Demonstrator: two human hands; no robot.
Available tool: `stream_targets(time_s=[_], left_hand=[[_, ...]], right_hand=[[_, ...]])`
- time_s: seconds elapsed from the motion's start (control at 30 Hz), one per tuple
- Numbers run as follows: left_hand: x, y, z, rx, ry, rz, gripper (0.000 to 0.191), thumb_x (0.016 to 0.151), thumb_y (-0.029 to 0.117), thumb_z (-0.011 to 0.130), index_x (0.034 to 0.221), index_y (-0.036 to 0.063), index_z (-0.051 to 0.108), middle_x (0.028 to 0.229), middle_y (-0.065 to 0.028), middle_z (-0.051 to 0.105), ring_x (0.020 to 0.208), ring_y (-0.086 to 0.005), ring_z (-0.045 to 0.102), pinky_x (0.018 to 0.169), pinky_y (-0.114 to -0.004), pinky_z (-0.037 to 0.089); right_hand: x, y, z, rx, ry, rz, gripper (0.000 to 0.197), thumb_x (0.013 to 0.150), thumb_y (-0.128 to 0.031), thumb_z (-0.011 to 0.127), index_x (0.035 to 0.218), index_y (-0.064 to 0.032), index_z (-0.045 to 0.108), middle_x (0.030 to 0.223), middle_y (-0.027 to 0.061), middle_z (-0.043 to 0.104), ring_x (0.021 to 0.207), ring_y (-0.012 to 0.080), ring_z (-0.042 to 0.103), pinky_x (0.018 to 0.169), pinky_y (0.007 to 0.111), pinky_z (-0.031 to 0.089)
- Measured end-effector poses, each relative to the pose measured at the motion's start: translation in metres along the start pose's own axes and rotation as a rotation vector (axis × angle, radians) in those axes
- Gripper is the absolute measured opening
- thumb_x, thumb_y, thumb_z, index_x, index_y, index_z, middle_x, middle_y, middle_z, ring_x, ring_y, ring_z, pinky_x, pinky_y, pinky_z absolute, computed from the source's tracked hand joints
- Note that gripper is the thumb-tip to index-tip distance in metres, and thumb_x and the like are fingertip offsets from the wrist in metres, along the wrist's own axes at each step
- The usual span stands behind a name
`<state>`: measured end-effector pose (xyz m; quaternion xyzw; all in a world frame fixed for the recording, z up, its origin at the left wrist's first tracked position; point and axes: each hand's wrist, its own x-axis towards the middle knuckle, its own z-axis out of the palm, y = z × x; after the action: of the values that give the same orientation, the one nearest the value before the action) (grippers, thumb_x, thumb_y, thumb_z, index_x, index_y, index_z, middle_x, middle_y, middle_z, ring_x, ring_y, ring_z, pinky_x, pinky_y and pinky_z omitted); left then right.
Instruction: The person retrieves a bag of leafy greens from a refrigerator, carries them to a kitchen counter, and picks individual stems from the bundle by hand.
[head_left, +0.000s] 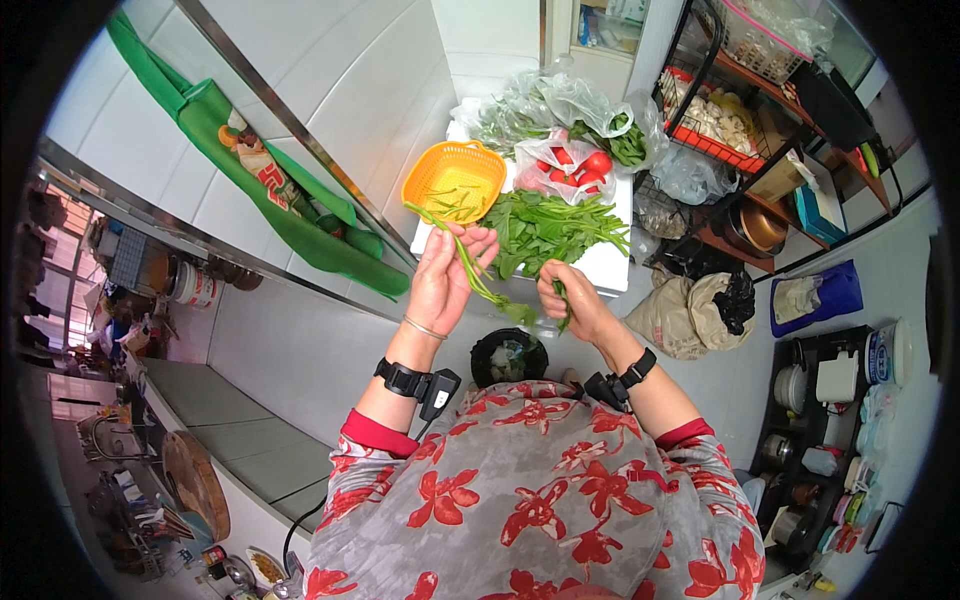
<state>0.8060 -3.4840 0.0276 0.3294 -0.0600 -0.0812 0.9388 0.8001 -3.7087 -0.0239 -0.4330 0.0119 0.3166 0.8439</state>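
Note:
A long green leafy stem (469, 262) lies across the fingers of my left hand (448, 274), held near the thumb, its leafy end hanging to the right. My right hand (574, 296) is closed around green leaves (560, 315) that stick out below the fist. Just beyond my hands, a pile of leafy greens (540, 229) rests on a white surface (609, 268). An orange plastic basket (429, 169) stands at its left with some green stem pieces inside. Behind the pile is a plastic bag of tomatoes (566, 169).
Plastic bags of greens (525, 112) lie at the back of the white surface. A black-lined bin (510, 358) with scraps stands on the floor below my hands. At right are a wire rack (720, 150) and sacks (686, 315); a tiled wall (360, 82) borders the left.

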Motion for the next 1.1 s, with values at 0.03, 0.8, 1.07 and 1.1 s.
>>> stream_targets(time_s=[0.03,0.8,1.07,1.1], left_hand=[[0.000,-0.002,-0.001,0.031,0.006,-0.038,0.016,0.100,0.022,0.043,0.105,0.0087,0.051,0.111,-0.0133,0.060,0.115,-0.0289,0.053,0.108,-0.048,0.036],[0.005,-0.020,0.010,0.223,0.151,-0.087,0.015,0.100,0.021,0.046,0.107,0.0081,0.045,0.104,-0.0165,0.061,0.103,-0.0272,0.062,0.094,-0.042,0.049],[0.002,-0.032,-0.004,0.162,0.227,-0.005,0.016,0.100,0.024,0.044,0.107,0.0091,0.045,0.092,-0.0116,0.062,0.090,-0.0248,0.063,0.091,-0.043,0.050],[0.001,-0.037,0.000,0.118,0.229,0.001,0.016,0.100,0.024,0.044,0.107,0.0092,0.045,0.091,-0.0119,0.061,0.091,-0.0250,0.063,0.091,-0.044,0.050]], right_hand=[[-0.001,-0.006,0.008,0.001,0.001,0.000,0.020,0.094,-0.027,0.049,0.087,-0.0091,0.054,0.078,-0.0003,0.047,0.059,0.0077,0.040,0.053,0.022,0.031],[-0.001,-0.009,0.047,-1.245,0.066,-0.557,0.012,0.079,-0.015,0.065,0.087,-0.0057,0.064,0.077,0.0117,0.066,0.066,0.0281,0.061,0.062,0.033,0.048],[0.000,-0.005,0.032,-0.666,0.026,-0.315,0.008,0.076,-0.010,0.060,0.081,-0.0035,0.058,0.070,0.0026,0.055,0.064,0.0104,0.051,0.061,0.026,0.042],[-0.001,-0.004,0.026,-0.666,0.030,-0.314,0.008,0.076,-0.010,0.060,0.081,-0.0035,0.058,0.070,0.0026,0.055,0.064,0.0104,0.051,0.061,0.026,0.042]])
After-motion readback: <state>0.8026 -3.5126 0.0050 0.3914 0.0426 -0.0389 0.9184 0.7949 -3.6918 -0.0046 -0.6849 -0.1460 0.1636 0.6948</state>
